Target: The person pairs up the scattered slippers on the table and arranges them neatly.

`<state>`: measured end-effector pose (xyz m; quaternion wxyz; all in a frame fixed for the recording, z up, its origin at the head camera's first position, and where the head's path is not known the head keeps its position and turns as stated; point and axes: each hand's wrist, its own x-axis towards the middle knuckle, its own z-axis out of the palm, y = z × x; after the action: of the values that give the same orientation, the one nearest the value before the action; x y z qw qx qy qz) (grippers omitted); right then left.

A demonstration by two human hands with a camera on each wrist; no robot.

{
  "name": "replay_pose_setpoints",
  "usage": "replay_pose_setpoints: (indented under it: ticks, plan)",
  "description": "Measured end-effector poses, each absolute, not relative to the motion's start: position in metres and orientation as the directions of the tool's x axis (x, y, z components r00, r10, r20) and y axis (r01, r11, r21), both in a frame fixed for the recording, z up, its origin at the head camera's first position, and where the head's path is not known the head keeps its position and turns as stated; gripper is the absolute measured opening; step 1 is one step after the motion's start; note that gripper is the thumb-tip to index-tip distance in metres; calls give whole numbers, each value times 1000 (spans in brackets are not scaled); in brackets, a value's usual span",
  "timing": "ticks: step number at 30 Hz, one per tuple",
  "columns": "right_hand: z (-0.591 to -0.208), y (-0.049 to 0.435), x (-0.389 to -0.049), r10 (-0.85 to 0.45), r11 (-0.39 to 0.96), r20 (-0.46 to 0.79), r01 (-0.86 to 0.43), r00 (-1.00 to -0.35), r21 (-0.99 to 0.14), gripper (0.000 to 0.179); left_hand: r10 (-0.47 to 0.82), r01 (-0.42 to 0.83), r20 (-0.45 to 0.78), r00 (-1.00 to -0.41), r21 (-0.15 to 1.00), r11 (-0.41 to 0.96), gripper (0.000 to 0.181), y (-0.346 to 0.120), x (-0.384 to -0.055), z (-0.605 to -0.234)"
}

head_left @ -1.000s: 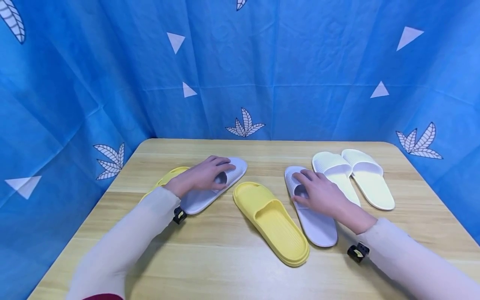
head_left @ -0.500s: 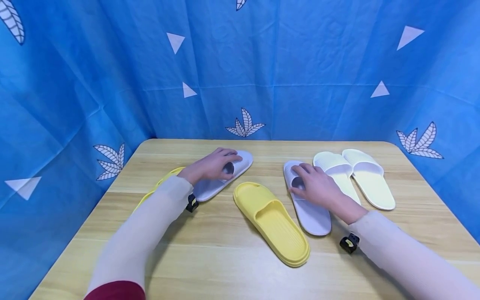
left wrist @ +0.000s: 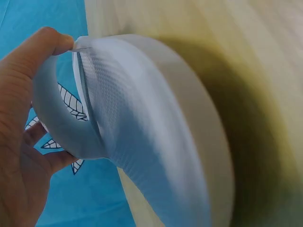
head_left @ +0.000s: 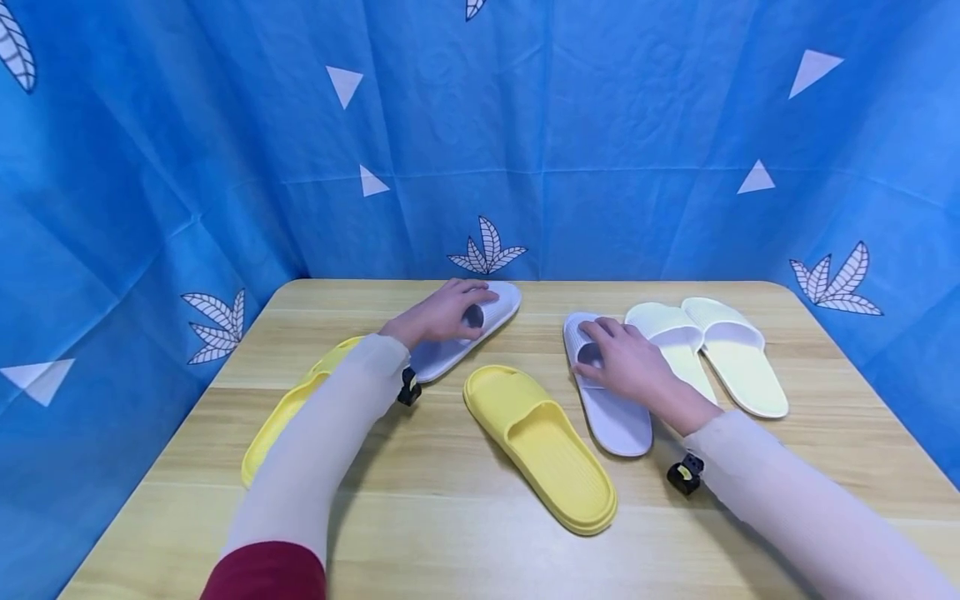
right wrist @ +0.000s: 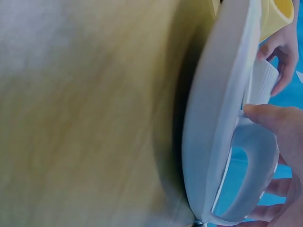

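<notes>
My left hand [head_left: 441,315] grips a pale lavender slipper [head_left: 501,305] by its strap at the back of the table, toe pointing to the back right. The left wrist view has the thumb on one side of the ribbed strap [left wrist: 128,94] and fingers on the other. A matching lavender slipper [head_left: 618,423] is in my right hand [head_left: 637,367], held across its strap. In the right wrist view, thumb and fingers span the strap opening [right wrist: 262,156], and the sole's side [right wrist: 208,118] runs close over the wood. Part of each slipper is hidden behind its hand.
Between the hands lies a yellow slipper [head_left: 566,467]. Another yellow slipper [head_left: 273,425] is partly covered by my left forearm. Two white slippers, one left [head_left: 660,321] and one right [head_left: 746,371], sit side by side beyond my right hand. A blue curtain [head_left: 480,125] hangs behind the wooden table [head_left: 420,517].
Both lavender slippers have moved toward the back of the table with the hands, the left one also rightward, the right one slightly leftward. More of the left yellow slipper now shows.
</notes>
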<state>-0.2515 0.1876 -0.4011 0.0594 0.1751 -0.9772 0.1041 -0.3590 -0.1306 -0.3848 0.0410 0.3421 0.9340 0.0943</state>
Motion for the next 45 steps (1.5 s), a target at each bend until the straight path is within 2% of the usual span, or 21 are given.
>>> replay_pose_setpoints:
  ticks: [11,23,34,45]
  plan:
    - [-400,183,-264,-299,926,131,-320,-945,-198,70,609,604,58,-791,225,764,68,-102,-377,-383]
    - [-403,180,-272,-291,929,142,-315,-946,-193,69,638,620,-5,-770,226,751,68,-74,-389,-388]
    - [-401,178,-277,-258,936,126,-280,-958,-212,69,576,568,22,-817,206,797,70,-42,-387,-378]
    - [-399,177,-279,-246,938,105,-264,-964,-225,69,515,502,-50,-856,166,849,69,-19,-380,-383]
